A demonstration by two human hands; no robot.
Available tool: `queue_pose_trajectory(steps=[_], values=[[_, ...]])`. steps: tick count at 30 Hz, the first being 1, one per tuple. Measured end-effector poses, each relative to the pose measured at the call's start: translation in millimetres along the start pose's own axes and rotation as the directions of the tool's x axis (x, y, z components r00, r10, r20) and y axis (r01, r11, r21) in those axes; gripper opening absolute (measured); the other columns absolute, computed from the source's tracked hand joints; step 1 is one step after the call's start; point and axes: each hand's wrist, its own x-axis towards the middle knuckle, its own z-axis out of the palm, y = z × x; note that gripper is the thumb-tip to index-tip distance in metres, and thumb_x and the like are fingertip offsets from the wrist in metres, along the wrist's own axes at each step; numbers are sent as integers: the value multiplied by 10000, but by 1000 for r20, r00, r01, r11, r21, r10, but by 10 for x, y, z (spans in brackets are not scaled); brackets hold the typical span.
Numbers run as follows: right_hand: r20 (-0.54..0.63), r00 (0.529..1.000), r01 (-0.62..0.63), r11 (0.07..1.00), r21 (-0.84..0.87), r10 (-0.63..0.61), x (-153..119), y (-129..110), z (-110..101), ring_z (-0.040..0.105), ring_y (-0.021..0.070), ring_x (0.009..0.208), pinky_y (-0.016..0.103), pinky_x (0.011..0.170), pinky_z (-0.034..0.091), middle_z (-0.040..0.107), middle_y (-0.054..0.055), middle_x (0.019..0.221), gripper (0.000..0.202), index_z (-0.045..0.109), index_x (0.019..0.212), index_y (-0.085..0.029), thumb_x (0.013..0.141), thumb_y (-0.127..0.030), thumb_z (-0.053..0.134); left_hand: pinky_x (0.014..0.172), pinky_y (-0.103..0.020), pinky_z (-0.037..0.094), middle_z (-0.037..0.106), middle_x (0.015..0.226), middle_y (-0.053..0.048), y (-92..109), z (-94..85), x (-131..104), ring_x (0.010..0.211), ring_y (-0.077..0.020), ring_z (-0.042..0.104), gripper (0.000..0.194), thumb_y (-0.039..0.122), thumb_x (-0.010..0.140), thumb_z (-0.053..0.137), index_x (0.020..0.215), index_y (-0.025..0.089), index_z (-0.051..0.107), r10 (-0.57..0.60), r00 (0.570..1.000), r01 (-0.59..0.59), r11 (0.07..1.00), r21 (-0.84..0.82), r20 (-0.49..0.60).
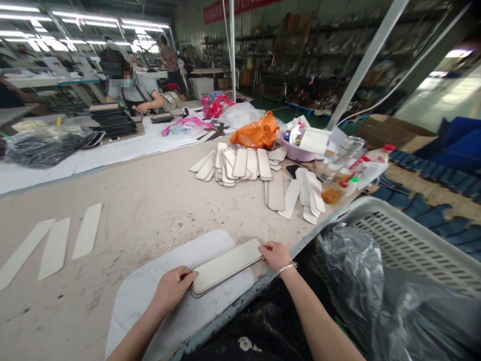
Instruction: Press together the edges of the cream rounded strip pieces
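Observation:
A long off-white panel with rounded corners and a darker edge (227, 264) lies aslant in front of me, and its edge looks layered. Beneath it is a white sheet (131, 296) spread on the table. My left hand (173, 287) is closed on the near left end of the panel, thumb on top. At the far right end, the fingers of my right hand (276, 255) pinch the corner; a bracelet circles that wrist. The undersides of both grips are hidden.
Similar panels lie in a heap (240, 163), with loose white strips (54, 248) at left. An orange bag (257, 131), purple basin (300, 151) and bottles (334, 191) stand behind. A grey plastic crate (417, 240) adjoins the table's right edge. Another person (137, 93) works across the table.

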Motion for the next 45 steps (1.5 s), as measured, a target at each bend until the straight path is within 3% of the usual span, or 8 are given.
queue_pose_trajectory(steps=[11,17,20,23,25,28,33,45], values=[[42,999,27,992,-127,-22,0,-49,-19,546,139,565,256,574,316,628,18,556,306,586,591,-180,811,-362,474,617,-255,353,616,682,0,0,42,6,670,-156,555,236,370,784,527,657,184,599,7,998,-8,1000,-6,-63],[42,999,29,984,-178,-22,-1,-42,-15,547,140,585,254,571,307,636,20,596,294,599,638,-180,816,-373,467,589,-246,425,598,679,16,-143,121,-77,622,-136,560,179,351,771,582,710,183,581,53,975,-77,992,-103,-215],[45,999,31,975,-218,-21,9,-25,-3,555,143,600,252,575,311,644,19,621,283,604,658,-186,819,-378,472,655,-257,497,620,849,-35,-291,203,-174,730,-141,596,132,287,817,547,844,174,608,284,875,-337,939,-71,-393],[29,999,37,970,-239,-31,11,-9,12,564,147,612,251,578,315,647,18,632,285,600,668,-189,827,-385,468,797,-288,522,620,1014,-84,-390,282,-261,933,-166,598,178,203,850,520,991,185,627,539,726,-574,817,56,-428],[12,999,44,966,-254,-43,6,-4,22,571,153,626,252,582,318,647,20,632,282,597,672,-189,833,-381,465,813,-300,528,629,1042,-88,-407,310,-288,959,-173,599,215,169,857,509,1032,203,629,628,666,-635,760,134,-402],[-6,999,48,959,-280,-52,5,-5,37,583,158,653,251,593,326,654,23,651,269,605,692,-190,833,-377,474,773,-297,538,648,1029,-83,-393,305,-278,923,-173,617,216,162,858,509,1022,211,641,687,623,-665,717,209,-375],[-37,999,20,943,-332,-35,17,-31,59,594,168,681,257,602,336,669,48,704,275,616,716,-182,843,-374,465,777,-293,540,640,1056,-83,-413,286,-224,925,-177,617,220,180,851,522,1033,211,642,718,607,-689,689,226,-341],[0,1000,8,892,-453,-9,23,-176,53,623,242,814,305,679,392,675,141,833,289,630,834,-124,866,-308,410,829,-306,542,616,1086,-82,-440,322,-237,981,-187,596,259,171,838,538,1081,210,616,709,626,-682,700,212,-326]])
